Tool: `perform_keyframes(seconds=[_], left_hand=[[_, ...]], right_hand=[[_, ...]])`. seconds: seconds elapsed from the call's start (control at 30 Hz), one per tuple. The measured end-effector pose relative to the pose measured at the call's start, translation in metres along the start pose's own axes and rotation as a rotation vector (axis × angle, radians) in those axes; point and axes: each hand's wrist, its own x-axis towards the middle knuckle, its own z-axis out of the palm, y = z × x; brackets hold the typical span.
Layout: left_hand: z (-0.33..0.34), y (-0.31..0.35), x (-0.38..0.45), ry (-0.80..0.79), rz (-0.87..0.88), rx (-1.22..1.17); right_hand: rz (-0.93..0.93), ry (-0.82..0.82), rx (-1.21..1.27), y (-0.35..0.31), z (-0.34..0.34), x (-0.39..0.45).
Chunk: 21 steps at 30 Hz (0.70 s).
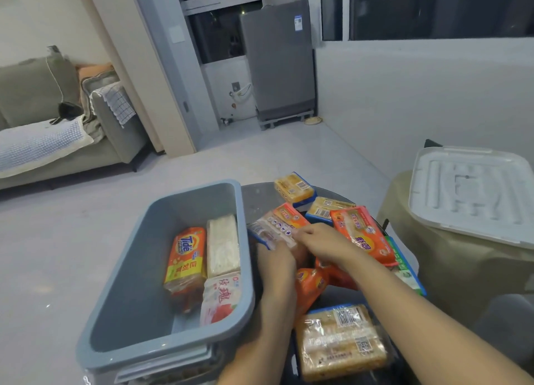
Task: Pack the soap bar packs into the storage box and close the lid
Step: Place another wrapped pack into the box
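Note:
A grey-blue storage box (pixel 135 269) stands open on the floor at the left. Inside lie an orange Tide soap pack (pixel 185 263), a pale soap pack (pixel 223 244) and a pink-and-white soap pack (pixel 219 301). On the dark round table (pixel 257 199) to its right lie several more soap packs, orange, yellow and blue-edged. My left hand (pixel 276 264) and my right hand (pixel 320 241) both grip a clear-wrapped soap pack (pixel 273 228) with an orange end, just beside the box's right rim. A large yellow soap pack (pixel 338 341) rests nearest to me.
The box's white lid (pixel 474 191) lies on a beige stool (pixel 462 272) at the right. A sofa (pixel 43 130) stands at the far left, and a grey appliance (pixel 277 61) stands by the window. Pale floor surrounds the box.

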Motion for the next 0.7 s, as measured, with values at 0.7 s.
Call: perform_keyframes(seconds=[0.7], left_hand=[[-0.028,0.062,-0.105,-0.356,0.371,-0.182]], right_hand=[[-0.308,0.287,0.771,-0.021,-0.027,-0.099]])
